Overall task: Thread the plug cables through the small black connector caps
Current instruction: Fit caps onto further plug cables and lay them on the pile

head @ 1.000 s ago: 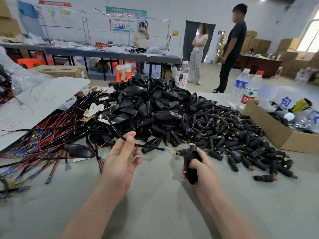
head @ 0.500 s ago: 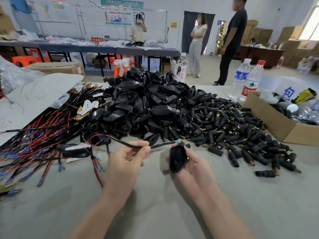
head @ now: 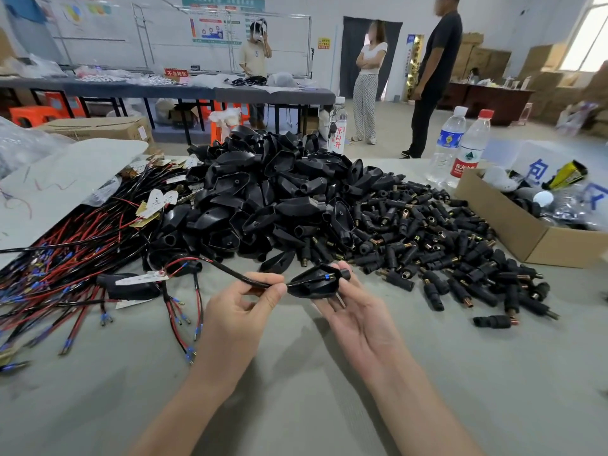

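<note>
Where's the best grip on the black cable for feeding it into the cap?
Pinch the black cable just outside the cap, from the left, as the left hand does: it bows limply, so a close grip likely steers its end.

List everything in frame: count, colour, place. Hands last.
held cable: one, black, from the wire heap into the held cap
held cap: one, black, above table centre, blue-tipped wire end visible inside
cap pile: many, black, table centre
connector pile: many, black with brass ends, right of the cap pile
wire heap: many, red and black, table left
water bottles: two, clear, far right of table
third bottle: one, clear, behind the cap pile
cardboard box: one, brown, table right
table: one, grey
bystanders: three, background
left hand: fingers pinch the held cable
right hand: holds the held cap, thumb on its narrow end
</note>
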The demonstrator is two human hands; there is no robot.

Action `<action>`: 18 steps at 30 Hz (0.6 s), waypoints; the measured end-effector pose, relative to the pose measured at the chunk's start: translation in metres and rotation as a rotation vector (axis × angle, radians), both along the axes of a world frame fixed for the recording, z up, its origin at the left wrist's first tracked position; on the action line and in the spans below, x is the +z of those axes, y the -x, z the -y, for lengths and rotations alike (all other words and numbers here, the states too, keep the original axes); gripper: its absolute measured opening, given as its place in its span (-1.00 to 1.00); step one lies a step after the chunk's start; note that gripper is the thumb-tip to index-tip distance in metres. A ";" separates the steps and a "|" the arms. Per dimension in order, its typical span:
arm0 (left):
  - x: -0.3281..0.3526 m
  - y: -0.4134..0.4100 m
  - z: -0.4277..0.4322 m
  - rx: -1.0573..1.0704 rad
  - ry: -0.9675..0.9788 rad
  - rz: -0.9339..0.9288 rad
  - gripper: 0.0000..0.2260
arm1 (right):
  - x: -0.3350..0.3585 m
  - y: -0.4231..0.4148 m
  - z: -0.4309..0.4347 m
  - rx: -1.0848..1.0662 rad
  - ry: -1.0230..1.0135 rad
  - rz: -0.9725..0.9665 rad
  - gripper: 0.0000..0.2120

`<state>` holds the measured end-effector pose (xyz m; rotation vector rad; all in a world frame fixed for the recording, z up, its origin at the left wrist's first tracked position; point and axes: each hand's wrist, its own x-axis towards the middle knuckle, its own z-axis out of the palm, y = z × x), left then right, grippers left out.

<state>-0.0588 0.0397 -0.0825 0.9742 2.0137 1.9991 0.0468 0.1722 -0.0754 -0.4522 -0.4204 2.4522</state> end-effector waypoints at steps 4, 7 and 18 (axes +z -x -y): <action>0.000 -0.002 0.000 -0.011 0.019 -0.012 -0.93 | -0.002 0.001 0.000 -0.012 -0.025 0.014 -0.39; 0.001 -0.003 0.000 -0.043 0.006 0.003 -0.94 | -0.005 0.002 0.000 -0.013 -0.042 0.036 -0.41; -0.002 0.001 -0.005 -0.057 -0.007 -0.021 -0.93 | -0.007 0.002 0.009 0.150 -0.141 -0.019 -0.61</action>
